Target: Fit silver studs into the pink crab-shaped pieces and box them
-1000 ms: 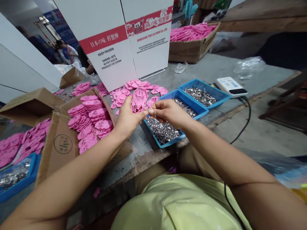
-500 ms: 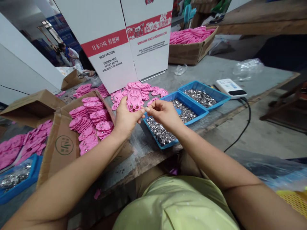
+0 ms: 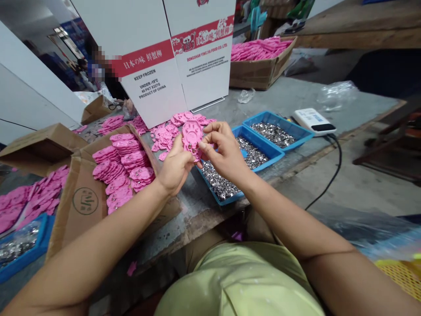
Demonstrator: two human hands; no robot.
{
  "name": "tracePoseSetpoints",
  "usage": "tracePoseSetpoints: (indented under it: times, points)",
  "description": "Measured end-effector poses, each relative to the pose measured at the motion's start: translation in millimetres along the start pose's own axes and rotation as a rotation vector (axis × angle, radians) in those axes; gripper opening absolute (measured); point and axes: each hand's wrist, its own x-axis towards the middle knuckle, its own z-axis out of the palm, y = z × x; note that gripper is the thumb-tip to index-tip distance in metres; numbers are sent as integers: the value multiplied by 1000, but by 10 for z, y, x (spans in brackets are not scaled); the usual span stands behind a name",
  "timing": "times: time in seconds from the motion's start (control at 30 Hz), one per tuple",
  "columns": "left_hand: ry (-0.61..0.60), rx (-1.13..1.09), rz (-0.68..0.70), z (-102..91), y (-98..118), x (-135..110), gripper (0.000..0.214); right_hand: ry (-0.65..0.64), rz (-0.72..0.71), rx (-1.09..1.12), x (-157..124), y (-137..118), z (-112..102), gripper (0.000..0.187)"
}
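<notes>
My left hand [image 3: 175,170] grips a flat pink plastic piece [image 3: 192,131] with a raised paw-like pattern, thumb across its lower end. Small shiny metal bits sit in the lower part of the piece. Against its right edge, my right hand [image 3: 225,151] has thumb and fingers bent together. Whatever lies between those fingertips is too small or hidden to make out. Just below and right of my hands is a blue tray [image 3: 219,202] of small silvery metal parts. More loose pink pieces [image 3: 164,135] lie on the table behind my left hand.
An open cardboard box [image 3: 70,219] with stacked pink pieces stands at left. A tall white carton [image 3: 154,105] rises behind my hands. A second blue tray [image 3: 301,142], a white scale-like device [image 3: 314,120] and another box of pink pieces [image 3: 253,74] are to the right.
My right hand has moved up against the right side of the pink piece, its fingers spreading over the edge. The pink piece has shifted slightly right in my left hand.
</notes>
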Motion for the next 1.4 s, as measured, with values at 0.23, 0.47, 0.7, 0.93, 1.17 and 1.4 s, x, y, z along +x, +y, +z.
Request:
tracePoseSetpoints:
  times: [0.23, 0.47, 0.7, 0.93, 1.17, 1.4]
  points:
    - [-30, 4, 1, -19, -28, -4, 66, -16, 32, -17, 5, -40, 17, 17]
    - [-18, 23, -17, 16, -6, -18, 69, -15, 2, -82, 16, -73, 6, 18]
    - [-42, 41, -11, -6, -18, -11, 70, -75, -16, -112, 57, -72, -27, 18]
    - [-20, 59, -24, 22, 2, -12, 72, -103, 0, -98, 73, -62, -57, 18]
    - [-20, 7, -61, 60, 36, -43, 83, -27, -56, -197, 14, -46, 13, 13]
    - [-31, -17, -53, 13, 19, -16, 58, 91, -18, -53, -72, 8, 110, 12]
